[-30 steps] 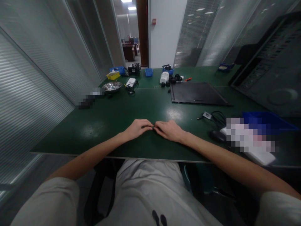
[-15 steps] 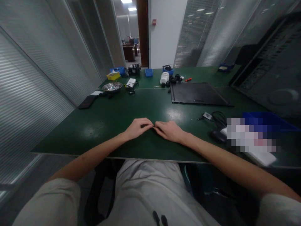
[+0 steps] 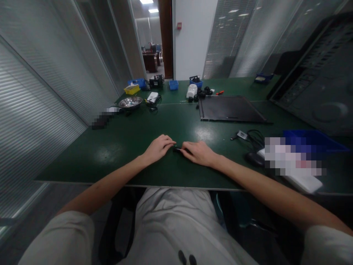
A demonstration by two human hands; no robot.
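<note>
My right hand (image 3: 199,152) rests low over the green table with its fingers closed on a small black piece (image 3: 177,149) that has a bright, metal-looking strip. The piece points left from the fingertips; its exact kind is too small to tell. My left hand (image 3: 159,148) is just left of it, thumb and index finger brought close together. By those fingertips a tiny green bit (image 3: 175,145) shows; whether it is pinched or part of the black piece is unclear.
A dark flat panel (image 3: 231,108) lies beyond my right hand. To the right are a cable with a grey connector (image 3: 242,135), a black mouse (image 3: 254,159) and a blue tray (image 3: 314,140). A metal bowl (image 3: 130,102) and small bins stand at the back. The green table's (image 3: 154,176) front edge is near my body.
My left hand has drawn slightly left and up, away from my right fingertips. More of the small black piece now shows between the hands. My right hand has hardly moved.
</note>
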